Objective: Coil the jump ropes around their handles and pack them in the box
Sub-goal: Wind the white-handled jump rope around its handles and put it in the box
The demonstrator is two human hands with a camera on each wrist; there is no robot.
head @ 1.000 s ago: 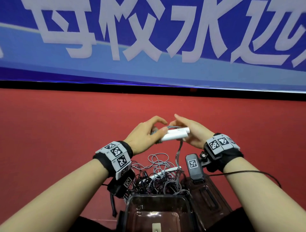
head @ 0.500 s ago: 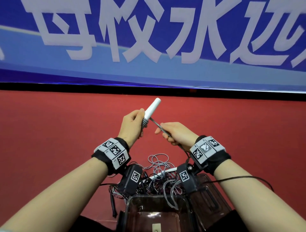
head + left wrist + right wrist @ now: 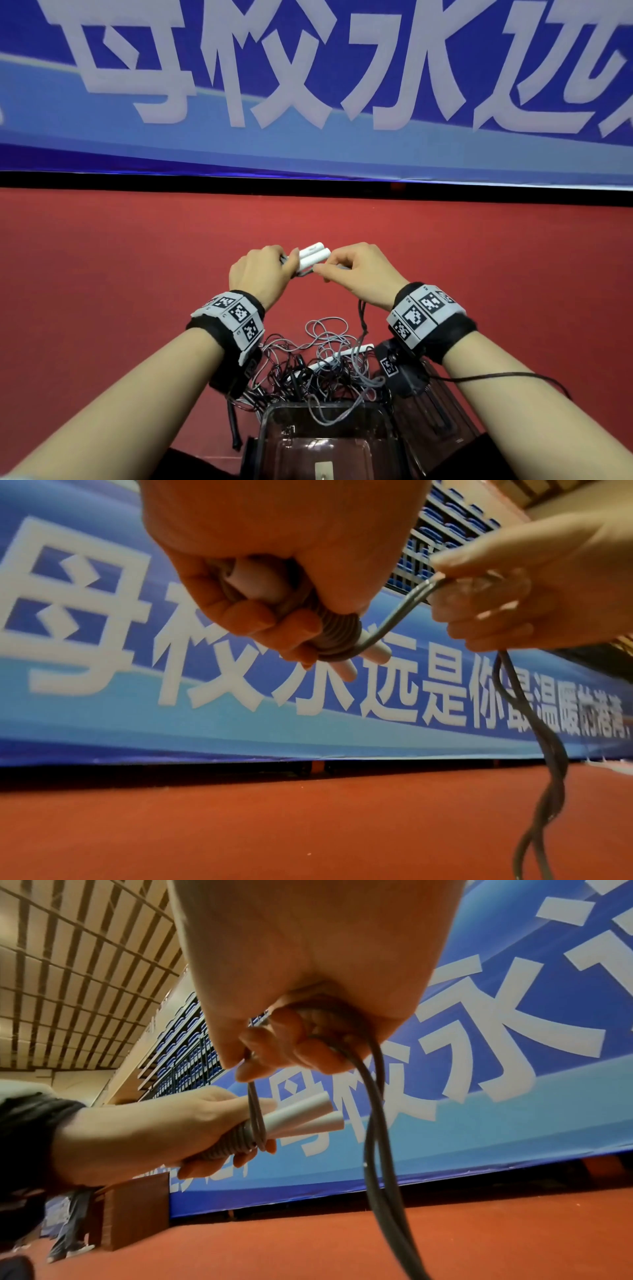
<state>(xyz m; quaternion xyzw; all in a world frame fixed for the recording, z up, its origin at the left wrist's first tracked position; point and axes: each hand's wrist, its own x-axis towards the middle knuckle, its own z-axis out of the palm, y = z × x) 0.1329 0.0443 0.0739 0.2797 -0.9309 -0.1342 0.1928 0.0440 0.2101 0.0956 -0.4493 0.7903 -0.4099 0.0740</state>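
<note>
The step in hand is coiling one rope round its paired handles, held in the air above the red floor, past the pile and box. The left hand has its fingers curled tight round the two white handles, thumb and fingertips pressing down the grey turns already wound near their gripped end; the free ends of the handles stick out to the right. From the last turn the rope runs as a doubled strand up to the right hand, which pinches it between thumb and curled fingers, and the slack hangs twisted below that hand toward the pile. I judge the next move to be another pass of the right hand round the handles, keeping tension so the turns lie side by side, while the left hand holds the coil from slipping. On the floor at its near edge lies a tangle of ropes, grey and dark, with more white handles among them. Just this side of it stands the clear box, open; one grey loop droops over its far rim, but I see no coiled rope inside.
</note>
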